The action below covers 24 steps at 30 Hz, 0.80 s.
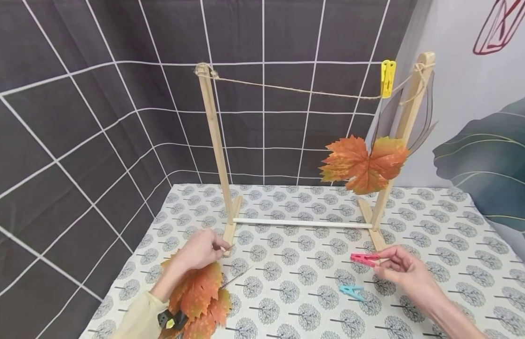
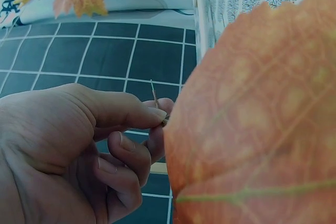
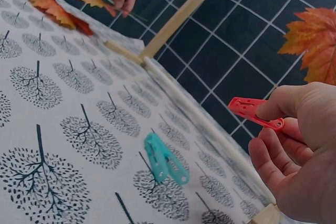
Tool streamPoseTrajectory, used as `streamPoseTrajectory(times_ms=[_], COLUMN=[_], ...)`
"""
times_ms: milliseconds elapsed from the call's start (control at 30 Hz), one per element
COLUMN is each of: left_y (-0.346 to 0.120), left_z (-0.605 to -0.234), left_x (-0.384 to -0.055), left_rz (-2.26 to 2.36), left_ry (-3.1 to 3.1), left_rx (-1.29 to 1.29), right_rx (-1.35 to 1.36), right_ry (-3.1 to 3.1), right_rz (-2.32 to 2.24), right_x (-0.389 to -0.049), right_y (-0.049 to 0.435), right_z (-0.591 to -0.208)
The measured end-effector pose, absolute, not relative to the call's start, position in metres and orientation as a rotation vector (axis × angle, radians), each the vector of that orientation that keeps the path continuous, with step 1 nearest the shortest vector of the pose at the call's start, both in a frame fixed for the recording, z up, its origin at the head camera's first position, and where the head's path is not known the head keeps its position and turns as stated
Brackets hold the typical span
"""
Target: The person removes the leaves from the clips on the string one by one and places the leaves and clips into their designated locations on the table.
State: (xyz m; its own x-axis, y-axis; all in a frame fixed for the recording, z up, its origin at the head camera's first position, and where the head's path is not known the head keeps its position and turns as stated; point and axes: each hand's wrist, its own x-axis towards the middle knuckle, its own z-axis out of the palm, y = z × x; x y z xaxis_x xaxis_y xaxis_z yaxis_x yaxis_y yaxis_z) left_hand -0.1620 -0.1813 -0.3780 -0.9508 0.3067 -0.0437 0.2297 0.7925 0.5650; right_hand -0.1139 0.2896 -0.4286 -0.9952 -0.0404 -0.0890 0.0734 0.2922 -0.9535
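At lower left, the left hand (image 1: 201, 248) pinches 1 orange leaf (image 1: 198, 294) by its stem; at lower right, the right hand's (image 1: 401, 268) fingers pinch 1 red clothespin (image 1: 363, 259). 1 teal clothespin (image 1: 351, 292) lies on the tree-patterned surface (image 1: 296, 278); 1 yellow clothespin (image 1: 387, 78) grips the twine (image 1: 296, 90) above 1 hanging leaf (image 1: 364, 162). Dark grid wall behind.

I count three clothespins: a yellow clothespin (image 1: 388, 78) clipped on the one twine line (image 1: 296, 89), a red clothespin (image 1: 364, 258) pinched in my right hand (image 1: 404, 270), and a teal clothespin (image 1: 352, 292) lying on the desk (image 1: 436, 263). There is one wooden rack (image 1: 302, 223) with two upright posts and one crossbar at its foot. Of leaves, one hanging leaf (image 1: 364, 164) shows by the right post and one bunch of leaves (image 1: 200, 296) sits under my left hand (image 1: 201, 249), perhaps three or four, though they overlap too much to be sure.
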Motion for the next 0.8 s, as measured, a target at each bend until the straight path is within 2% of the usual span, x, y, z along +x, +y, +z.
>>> streamPoseTrajectory(times_ms=[800], left_y=[-0.181], left_z=[-0.423], left_x=[-0.154], left_rz=[0.898], left_ry=[2.896], left_rx=[0.505], right_rx=[0.059], right_ry=[2.435], right_rz=[-1.903], right_x=[-0.109], right_y=[0.29], right_z=[-0.453])
